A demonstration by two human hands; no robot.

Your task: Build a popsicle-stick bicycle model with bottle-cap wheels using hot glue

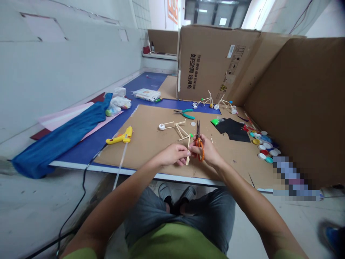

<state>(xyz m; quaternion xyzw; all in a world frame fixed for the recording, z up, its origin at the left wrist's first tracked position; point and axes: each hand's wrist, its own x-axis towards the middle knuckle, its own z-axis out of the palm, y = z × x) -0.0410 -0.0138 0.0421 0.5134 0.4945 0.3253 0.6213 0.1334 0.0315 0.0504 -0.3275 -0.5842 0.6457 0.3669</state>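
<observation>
Pale wooden sticks (188, 159) stand nearly upright between the fingers of my left hand (175, 154), over the front of the cardboard sheet. My right hand (210, 150) holds orange-handled scissors (199, 144), blades pointing away from me, its fingertips close to the same sticks. Whether those fingertips also grip the sticks, I cannot tell. Just beyond my hands lies a stick frame (176, 126) with a white wheel (161, 127) at its left end. A small green piece (191, 135) shows by the top of the held sticks.
Teal-handled pliers (185, 114) lie farther back. A yellow glue gun (121, 137) rests at left, its cord over the table edge. Black sheets (233, 129) and several bottle caps (265, 146) are at right. Two stick models (225, 103) stand before the tall cardboard box (212, 68).
</observation>
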